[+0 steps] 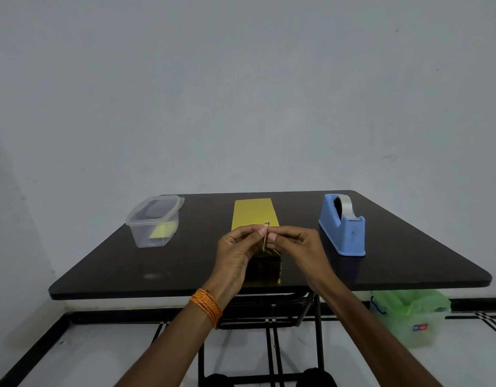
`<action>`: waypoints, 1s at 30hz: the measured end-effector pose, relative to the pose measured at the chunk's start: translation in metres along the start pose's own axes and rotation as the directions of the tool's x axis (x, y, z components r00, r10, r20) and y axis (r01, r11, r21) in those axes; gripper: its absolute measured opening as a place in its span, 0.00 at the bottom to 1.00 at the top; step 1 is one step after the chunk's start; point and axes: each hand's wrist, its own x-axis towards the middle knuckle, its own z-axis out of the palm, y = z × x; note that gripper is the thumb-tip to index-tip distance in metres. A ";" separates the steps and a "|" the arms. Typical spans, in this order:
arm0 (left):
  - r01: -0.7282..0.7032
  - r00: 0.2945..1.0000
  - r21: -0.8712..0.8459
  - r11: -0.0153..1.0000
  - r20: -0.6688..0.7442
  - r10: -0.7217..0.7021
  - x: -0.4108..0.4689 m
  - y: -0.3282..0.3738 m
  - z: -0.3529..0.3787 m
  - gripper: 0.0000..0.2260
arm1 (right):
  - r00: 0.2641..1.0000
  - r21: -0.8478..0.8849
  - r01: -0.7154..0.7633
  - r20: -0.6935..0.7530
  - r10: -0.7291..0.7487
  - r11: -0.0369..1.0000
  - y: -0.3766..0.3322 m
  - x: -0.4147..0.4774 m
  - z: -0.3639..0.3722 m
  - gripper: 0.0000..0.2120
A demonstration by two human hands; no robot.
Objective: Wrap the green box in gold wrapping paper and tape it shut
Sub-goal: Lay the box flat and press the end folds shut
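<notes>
Head view, the only one. Counts:
- two hands, both mine
- one sheet of gold wrapping paper (254,212)
- one blue tape dispenser (343,233) carrying one roll of clear tape (346,203)
- one clear plastic tub (154,223)
- one dark table (101,270)
- one green plastic bag (411,311) on the floor under the table's right side
- one orange thread band (206,305) on my left wrist

My left hand (235,248) and right hand (295,243) meet over the middle of the table. Each hand nips a raised edge of the paper between thumb and forefinger, with the fingertips nearly touching. My other fingers are curled under, so both hands are grasping paper.

The paper is shiny gold. Behind my hands a flat strip of it runs toward the far edge of the table. Below my hands it is folded up around a block shape. The block's near face looks dark and mirror-like, and a thin bright lip of paper lies on the table in front of it.

The green box is hidden under the paper, and no green face shows. A tiny coloured speck sits at the top of the pinched edge, too small to tell what it is.

The wrapped block stands on the table, centred and near the front edge. The tub is well apart on its left and the dispenser well apart on its right. There is a yellow patch in the tub, and I cannot tell whether it is an object or a reflection.
</notes>
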 end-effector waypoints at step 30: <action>-0.078 0.997 0.187 0.979 -0.006 0.081 -0.005 0.001 0.000 0.09 | 1.000 -0.022 0.003 -0.015 -0.003 1.000 0.000 -0.003 -0.001 0.11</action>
